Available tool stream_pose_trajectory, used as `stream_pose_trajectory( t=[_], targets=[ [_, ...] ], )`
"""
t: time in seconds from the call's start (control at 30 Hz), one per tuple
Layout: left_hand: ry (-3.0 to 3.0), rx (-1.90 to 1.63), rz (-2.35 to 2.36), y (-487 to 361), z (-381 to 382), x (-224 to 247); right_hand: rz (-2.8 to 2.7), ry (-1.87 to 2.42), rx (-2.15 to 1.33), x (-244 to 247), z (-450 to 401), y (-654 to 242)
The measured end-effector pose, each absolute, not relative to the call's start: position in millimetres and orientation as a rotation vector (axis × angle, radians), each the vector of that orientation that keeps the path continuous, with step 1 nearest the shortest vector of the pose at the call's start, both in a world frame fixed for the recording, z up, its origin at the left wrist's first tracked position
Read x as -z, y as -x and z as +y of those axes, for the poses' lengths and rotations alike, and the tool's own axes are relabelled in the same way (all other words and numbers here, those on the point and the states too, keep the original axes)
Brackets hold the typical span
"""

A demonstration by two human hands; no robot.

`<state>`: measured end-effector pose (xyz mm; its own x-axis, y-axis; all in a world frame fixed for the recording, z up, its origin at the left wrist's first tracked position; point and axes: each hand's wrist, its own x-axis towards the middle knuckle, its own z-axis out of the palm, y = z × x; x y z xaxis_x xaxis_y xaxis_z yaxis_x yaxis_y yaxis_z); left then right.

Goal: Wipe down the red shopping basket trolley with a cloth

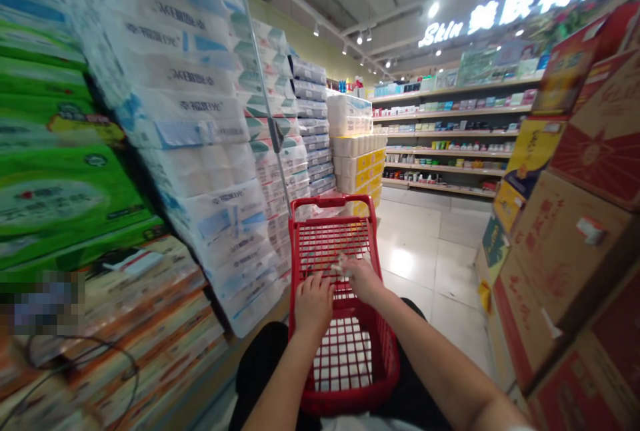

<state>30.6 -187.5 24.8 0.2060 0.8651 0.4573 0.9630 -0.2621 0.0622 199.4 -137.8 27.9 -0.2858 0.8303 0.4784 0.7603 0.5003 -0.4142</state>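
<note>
A red plastic shopping basket (381, 358) with grid walls is in front of me, between my dark-clothed knees. Its red handle (333, 202) is at the far end, upright. Over the basket's left part is my left hand (314, 301), back up, fingers extended forward and slightly apart. My right hand (363, 278) reaches over the grid from the right, its fingers pointing left and spread. Something pale shows by its fingertips, too blurred to name. Neither hand touches the handle. White floor tiles show through the lower grid.
Wrapped toilet-paper packs (200, 104) rise in tall stacks on the left, beside green packs (75, 191) and a black cable (135, 371). Cardboard cartons (570, 244) are piled on the right. Pale tiled floor (410, 234) leads to stocked shelves (450, 134) at the back.
</note>
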Motion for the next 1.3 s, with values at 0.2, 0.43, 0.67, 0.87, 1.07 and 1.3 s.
stream_pose_trajectory(
  t=[0.2,0.43,0.67,0.87,1.07,1.3],
  targets=[
    [2.341,0.68,-1.6,-39,-202,-15,-1.884,1.353,-0.091,-13,-135,-194],
    [2.371,0.488,-1.717,-31,-183,3,-1.94,1.317,-0.178,-2,-123,-183],
    [2.536,-0.1,-2.101,-40,-126,12,-1.846,1.549,-0.238,13,-118,-181],
    [2.449,-0.107,-2.041,-44,-136,2,-1.819,1.443,-0.075,14,-121,-181],
    [2.459,0.186,-1.77,-24,-162,-40,-1.975,1.26,-0.22,-6,-127,-188],
    [2.343,0.415,-1.791,-27,-175,-45,-1.955,1.479,-0.113,-36,-141,-200]
  ],
)
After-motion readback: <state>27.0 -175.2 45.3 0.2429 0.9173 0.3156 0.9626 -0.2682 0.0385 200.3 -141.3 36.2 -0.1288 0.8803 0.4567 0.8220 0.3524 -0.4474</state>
